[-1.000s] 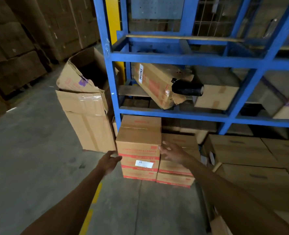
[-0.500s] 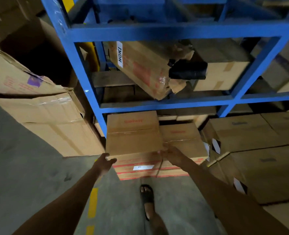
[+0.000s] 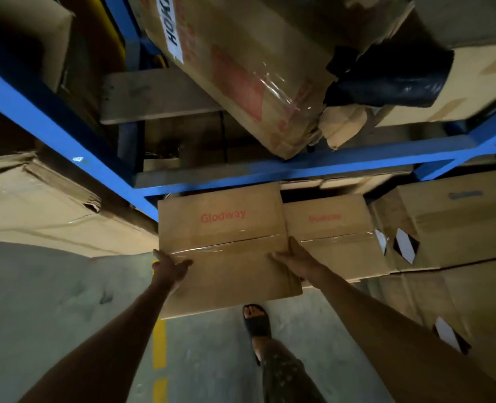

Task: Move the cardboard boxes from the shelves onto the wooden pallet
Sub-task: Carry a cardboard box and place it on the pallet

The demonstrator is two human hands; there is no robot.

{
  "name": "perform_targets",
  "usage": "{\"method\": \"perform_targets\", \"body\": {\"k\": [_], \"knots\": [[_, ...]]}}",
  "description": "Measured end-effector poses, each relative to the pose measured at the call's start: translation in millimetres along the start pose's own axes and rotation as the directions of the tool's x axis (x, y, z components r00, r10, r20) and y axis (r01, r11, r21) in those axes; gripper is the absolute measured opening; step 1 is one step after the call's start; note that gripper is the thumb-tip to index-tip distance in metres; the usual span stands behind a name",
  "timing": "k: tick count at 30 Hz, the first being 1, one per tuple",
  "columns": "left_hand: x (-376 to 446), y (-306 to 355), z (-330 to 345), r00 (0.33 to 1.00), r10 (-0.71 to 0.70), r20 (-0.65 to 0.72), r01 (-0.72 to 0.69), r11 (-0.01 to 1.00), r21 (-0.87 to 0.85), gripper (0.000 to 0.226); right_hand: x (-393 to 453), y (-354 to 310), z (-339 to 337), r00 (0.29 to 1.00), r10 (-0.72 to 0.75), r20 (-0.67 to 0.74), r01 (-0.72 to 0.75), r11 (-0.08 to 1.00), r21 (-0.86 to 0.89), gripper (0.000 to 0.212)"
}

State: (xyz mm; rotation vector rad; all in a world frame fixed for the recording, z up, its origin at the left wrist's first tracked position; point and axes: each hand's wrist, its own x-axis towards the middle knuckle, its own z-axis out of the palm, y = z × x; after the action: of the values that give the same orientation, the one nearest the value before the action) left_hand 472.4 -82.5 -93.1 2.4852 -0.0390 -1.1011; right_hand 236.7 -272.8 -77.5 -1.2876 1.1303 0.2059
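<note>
Head view: a sealed cardboard box printed "Glodway" (image 3: 223, 245) sits at the front of the lowest level of the blue steel rack (image 3: 270, 173), its near end jutting out over the concrete floor (image 3: 51, 301). The left hand (image 3: 169, 266) is pressed flat against the box's left side near the taped seam, fingers together and wrapped onto the wall, thumb lying on the top face. The right hand (image 3: 294, 261) clamps the opposite side in the narrow gap beside a second Glodway box (image 3: 332, 228); its fingertips go down out of sight, so whether they hook under the bottom edge cannot be told. A sandalled foot (image 3: 255, 319) stands just below the box, beside a yellow floor line (image 3: 159, 344).

The box looks stiff and square, with crisp edges and a clear-taped top, so it should take a side squeeze without buckling. The weight is probably moderate, though nothing here settles that. The tape is slick, so palms belong on bare cardboard low on the two side walls, ideally with the fingers curled under the bottom corners before the box comes off the stack. Overhead, a torn box labelled "HOKI" (image 3: 241, 68) leans over the beam, so the box should be lifted out low. The wooden pallet is not in view.
</note>
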Motion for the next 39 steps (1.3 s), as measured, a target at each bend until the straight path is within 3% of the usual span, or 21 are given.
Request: {"method": "perform_targets", "body": {"k": [4,8,10,13,18,25,31,36,39], "knots": [[15,-4,5,0.996,-0.067,-0.055,0.062,0.995,-0.083,0.090,15,15,4,0.998,0.057,-0.020,-0.056,0.997,0.054,0.077],[29,-23,2,0.993,-0.095,-0.074,0.078,0.975,-0.207,0.110,-4,24,4,0.997,0.055,-0.049,-0.049,0.991,0.123,0.076],[36,-35,5,0.995,-0.065,-0.071,0.048,0.975,-0.217,0.114,-23,31,3,0.998,0.020,-0.063,-0.011,0.989,0.147,0.074],[-21,-12,-4,1.000,-0.004,-0.018,0.000,0.978,-0.207,0.121,-61,44,-2,0.985,-0.011,-0.171,0.034,0.990,0.133,0.067],[-117,-2,-9,0.974,0.224,0.040,-0.213,0.959,-0.184,0.095,-161,82,-3,0.928,-0.065,-0.367,0.135,0.977,0.166,0.058],[-220,-25,1,0.884,0.418,0.211,-0.403,0.909,-0.112,0.126,-312,148,12,0.797,-0.079,-0.599,0.205,0.968,0.146,0.059],[-332,-25,43,0.796,0.555,0.243,-0.537,0.832,-0.141,0.104,-438,212,20,0.681,0.034,-0.732,0.331,0.877,0.349,0.040],[-421,-24,99,0.703,0.632,0.327,-0.654,0.754,-0.054,0.093,-528,278,2,0.584,0.186,-0.790,0.376,0.801,0.467,0.062],[-485,-24,137,0.634,0.688,0.354,-0.726,0.687,-0.034,0.093,-581,317,-15,0.503,0.244,-0.829,0.416,0.773,0.480,0.049]]}}
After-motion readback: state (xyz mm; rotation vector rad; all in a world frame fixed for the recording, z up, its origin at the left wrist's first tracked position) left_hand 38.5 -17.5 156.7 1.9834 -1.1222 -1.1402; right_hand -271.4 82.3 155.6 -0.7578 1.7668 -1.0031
